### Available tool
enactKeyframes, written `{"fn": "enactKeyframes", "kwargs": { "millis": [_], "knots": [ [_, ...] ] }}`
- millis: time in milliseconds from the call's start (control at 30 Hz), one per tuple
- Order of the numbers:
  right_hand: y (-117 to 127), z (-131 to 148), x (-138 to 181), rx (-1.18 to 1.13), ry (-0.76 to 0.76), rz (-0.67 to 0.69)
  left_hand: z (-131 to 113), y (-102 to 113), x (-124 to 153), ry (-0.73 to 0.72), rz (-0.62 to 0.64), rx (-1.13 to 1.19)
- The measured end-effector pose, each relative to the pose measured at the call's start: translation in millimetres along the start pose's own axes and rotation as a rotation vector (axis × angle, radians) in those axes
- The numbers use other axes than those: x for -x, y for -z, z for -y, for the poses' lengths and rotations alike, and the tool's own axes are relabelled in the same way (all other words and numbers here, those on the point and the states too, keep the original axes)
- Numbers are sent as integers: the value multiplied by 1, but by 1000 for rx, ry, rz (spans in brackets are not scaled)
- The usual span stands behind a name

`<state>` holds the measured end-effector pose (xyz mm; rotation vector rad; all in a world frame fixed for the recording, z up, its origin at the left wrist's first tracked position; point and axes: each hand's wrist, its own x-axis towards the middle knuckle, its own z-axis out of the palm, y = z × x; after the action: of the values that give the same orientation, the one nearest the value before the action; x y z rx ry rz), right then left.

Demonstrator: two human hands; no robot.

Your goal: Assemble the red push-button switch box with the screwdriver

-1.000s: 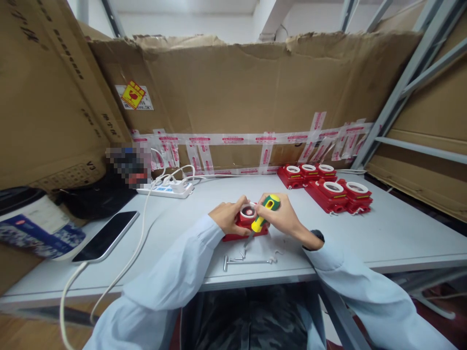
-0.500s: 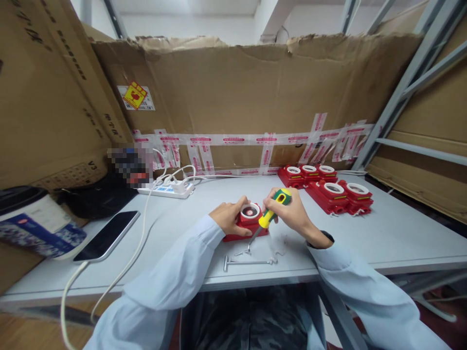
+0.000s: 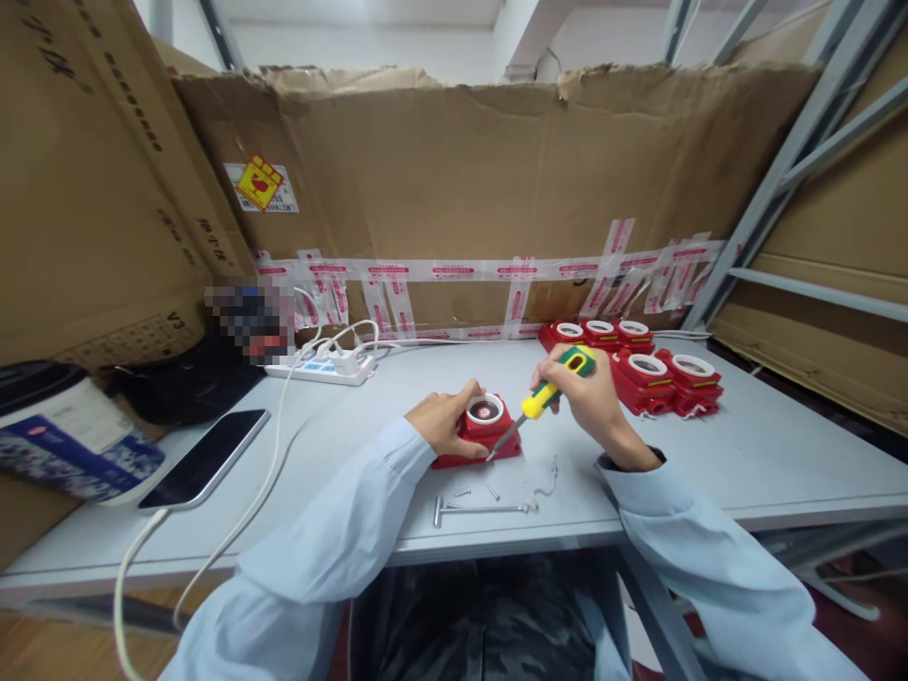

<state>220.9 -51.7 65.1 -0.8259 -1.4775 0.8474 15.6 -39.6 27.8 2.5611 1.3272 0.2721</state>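
Fingers of my left hand (image 3: 445, 426) wrap the left side of a red box with a white ring on top (image 3: 500, 433), which rests on the table near its front edge. In my right hand (image 3: 592, 397) is a screwdriver (image 3: 545, 395) with a yellow and green handle. Its shaft slants down to the left, and the tip is at the box's front edge beside my left thumb. In front of the box lie two small screws (image 3: 494, 492), a T-shaped metal rod (image 3: 475, 510) and a thin pale chain or cord (image 3: 550, 478).
Several similar red boxes (image 3: 647, 383) stand at the back right. To the left are a phone (image 3: 205, 459) with a white cable, a power strip (image 3: 323, 372) and a large patterned cup (image 3: 75, 435). Cardboard (image 3: 440, 170) walls the back; a metal shelf frame (image 3: 766, 189) rises at right.
The screwdriver tip has moved up from the screws on the table to the front edge of the red box. My right hand has shifted up and right; my left hand keeps its hold.
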Motion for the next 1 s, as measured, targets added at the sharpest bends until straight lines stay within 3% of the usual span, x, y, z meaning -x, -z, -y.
{"fn": "enactKeyframes", "kwargs": {
  "millis": [167,333,533,1000],
  "knots": [
    [18,2,-18,-4,112,-177,1,0,-1,27,28,-23],
    [21,-9,-38,66,106,-256,4,-1,-2,24,35,-16],
    [12,-27,-46,142,76,-247,0,1,0,36,46,-42],
    [7,-26,-46,185,70,-232,-1,2,0,48,46,-50]
  ]
}}
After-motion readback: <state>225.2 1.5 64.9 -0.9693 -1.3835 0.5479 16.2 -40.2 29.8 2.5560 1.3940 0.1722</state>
